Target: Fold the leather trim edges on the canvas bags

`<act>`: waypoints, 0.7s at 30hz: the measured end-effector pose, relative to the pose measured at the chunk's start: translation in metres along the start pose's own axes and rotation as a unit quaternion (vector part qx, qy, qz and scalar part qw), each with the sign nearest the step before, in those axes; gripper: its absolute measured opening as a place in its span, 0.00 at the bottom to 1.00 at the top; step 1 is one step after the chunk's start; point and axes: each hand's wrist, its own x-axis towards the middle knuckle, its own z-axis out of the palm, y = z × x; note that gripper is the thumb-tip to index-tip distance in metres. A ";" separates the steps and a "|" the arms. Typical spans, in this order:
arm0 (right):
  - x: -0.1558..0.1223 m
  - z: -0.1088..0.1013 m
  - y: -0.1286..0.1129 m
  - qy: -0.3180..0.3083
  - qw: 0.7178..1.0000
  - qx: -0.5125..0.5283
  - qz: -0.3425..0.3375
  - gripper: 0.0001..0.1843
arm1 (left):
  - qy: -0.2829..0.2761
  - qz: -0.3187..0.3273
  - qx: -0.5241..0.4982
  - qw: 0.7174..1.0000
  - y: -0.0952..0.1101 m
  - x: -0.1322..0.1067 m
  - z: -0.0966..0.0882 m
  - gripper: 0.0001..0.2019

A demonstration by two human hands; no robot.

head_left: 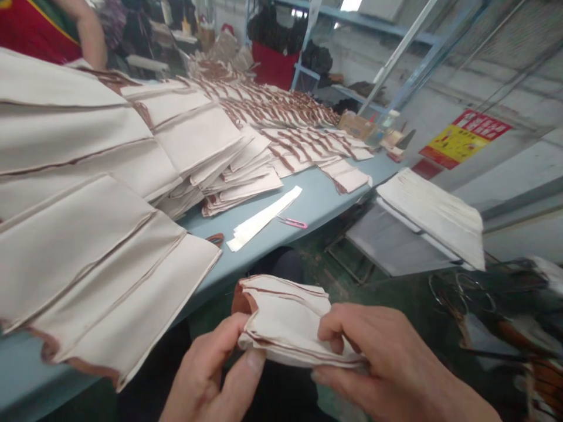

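- Cream cloth bundle (pixel 281 322), folded in layers with brown edge trim: being held between both hands, low in the view, out past the table edge.
- Left hand (pixel 206 369): gripping the bundle's left end, thumb lying along the cloth, fingers closing underneath.
- Right hand (pixel 387 357): pinching the bundle's right end, fingers curled over the top layers, thumb below.
- Blue-grey table (pixel 316 217): running diagonally from lower left toward the far wall.
- Cream panels (pixel 88 193), brown-trimmed: lying in large overlapping stacks on the table's near left.
- Smaller trimmed pieces (pixel 264 99): spreading in rows along the table's far end.
- White strips (pixel 264 217): lying on the table, just beside pink-handled snips (pixel 292 223).
- Brown trim scrap (pixel 214 238): resting on the table, touching the panels' edge.
- Cardboard box (pixel 356 126): sitting at the table's far end.
- Pale stack (pixel 431 217): leaning on a metal tray right of the table.
- Scissors (pixel 461 293): lying among dark items at lower right, partly blurred.
- Co-worker's arm (pixel 92 41) and red vest (pixel 35 32): showing at upper left, beyond the stacks.
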 end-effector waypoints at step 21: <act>0.055 0.050 -0.018 -0.227 0.862 0.391 0.229 0.08 | -0.041 -0.112 0.023 0.993 -0.015 -0.014 -0.020 0.12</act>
